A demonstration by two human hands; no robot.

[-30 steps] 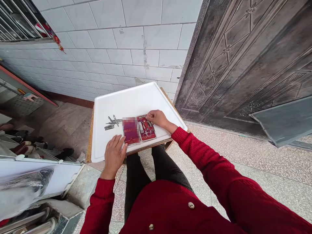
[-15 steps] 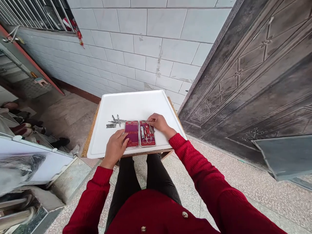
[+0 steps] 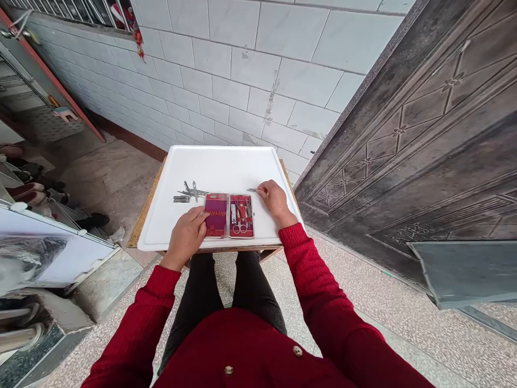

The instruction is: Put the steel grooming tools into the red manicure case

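An open manicure case [image 3: 216,229] with a purple and red lining lies on the white tray [image 3: 218,161]. In its right half sit small scissors [image 3: 239,228], a nail clipper [image 3: 233,214] and several slim tools. My left hand [image 3: 188,231] is at the case's left edge, fingers bent and gripping it there. To the right of the case, my right hand [image 3: 277,202] pinches a thin metal tool [image 3: 252,189] whose tip points left; its exact kind is too small to tell. Loose metal tools [image 3: 194,191] and a nail clipper [image 3: 181,199] lie left of the case.
The tray rests on a wooden table [image 3: 151,207] near a tiled wall [image 3: 226,70]. A dark patterned metal door [image 3: 404,140] stands on the right. At left are a white cabinet [image 3: 44,248] and shoes on a rack [image 3: 26,191].
My right hand has moved right, away from the case's right half, with a thin metal tool now in its fingers. My left hand stays at the case's left edge. The view has shifted slightly.
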